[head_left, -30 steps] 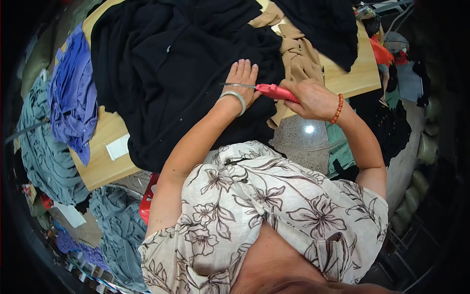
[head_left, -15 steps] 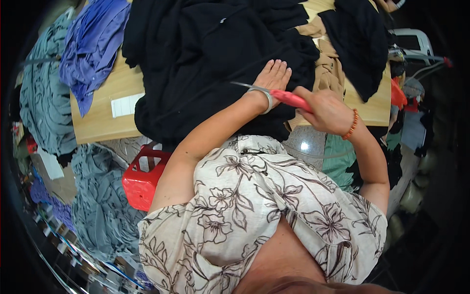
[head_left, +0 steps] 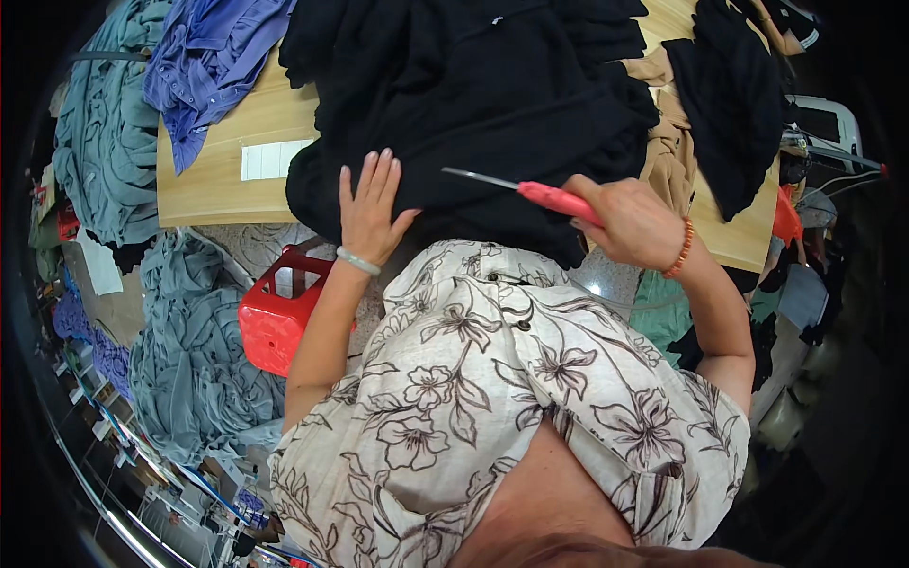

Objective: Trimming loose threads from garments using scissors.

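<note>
A black knitted garment point(head_left: 454, 104) is spread over the wooden table in front of me. My left hand point(head_left: 373, 210) lies open on its near left part, palm down with the fingers apart, a pale bangle at the wrist. Closed round a red-handled cutting tool point(head_left: 559, 201) is my right hand point(head_left: 639, 222). The tool's narrow, pointed metal blade aims left above the black cloth. Whether it is scissors seen edge-on or a single blade cannot be made out.
Blue-purple clothing point(head_left: 213, 85) and a white paper strip point(head_left: 267, 161) lie on the table point(head_left: 222, 204). Tan cloth point(head_left: 670, 151) and another black piece point(head_left: 729, 114) are at right. A red stool point(head_left: 270, 322) and grey-green cloth heaps point(head_left: 199, 360) stand below left. Another person's arm point(head_left: 776, 33) shows far right.
My left hand has drawn back to the left, from the middle of the black garment to its near left part. My right hand still holds the red-handled tool. The whole view has shifted slightly.
</note>
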`<action>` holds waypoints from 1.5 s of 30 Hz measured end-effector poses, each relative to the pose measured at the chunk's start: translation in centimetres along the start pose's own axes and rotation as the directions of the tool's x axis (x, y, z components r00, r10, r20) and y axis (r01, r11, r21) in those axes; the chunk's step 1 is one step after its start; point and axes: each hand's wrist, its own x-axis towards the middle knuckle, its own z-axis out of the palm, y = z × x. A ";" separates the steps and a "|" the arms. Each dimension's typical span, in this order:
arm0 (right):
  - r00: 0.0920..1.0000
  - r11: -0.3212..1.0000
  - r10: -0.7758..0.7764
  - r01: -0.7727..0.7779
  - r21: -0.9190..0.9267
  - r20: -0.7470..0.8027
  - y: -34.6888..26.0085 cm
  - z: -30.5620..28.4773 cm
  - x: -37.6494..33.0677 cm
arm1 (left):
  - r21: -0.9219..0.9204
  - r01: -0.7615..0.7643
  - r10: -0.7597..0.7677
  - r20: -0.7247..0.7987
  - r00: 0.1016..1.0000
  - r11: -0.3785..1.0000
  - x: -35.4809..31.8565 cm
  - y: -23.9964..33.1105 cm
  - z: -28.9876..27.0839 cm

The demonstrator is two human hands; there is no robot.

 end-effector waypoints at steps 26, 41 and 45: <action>0.970 0.971 -0.240 0.240 0.015 0.048 -7.6 5.6 9.1 | -0.861 0.437 -0.462 0.287 0.839 0.258 -5.7 -10.9 3.3; 0.893 0.899 0.426 -0.399 0.182 -0.144 -0.5 3.3 0.4 | -0.691 0.582 -0.389 0.440 0.809 0.429 -3.9 -12.2 1.6; 0.736 0.800 0.595 -0.580 0.151 -0.325 2.8 2.2 -5.6 | -0.656 0.496 -0.345 0.358 0.868 0.569 -1.9 -13.0 0.1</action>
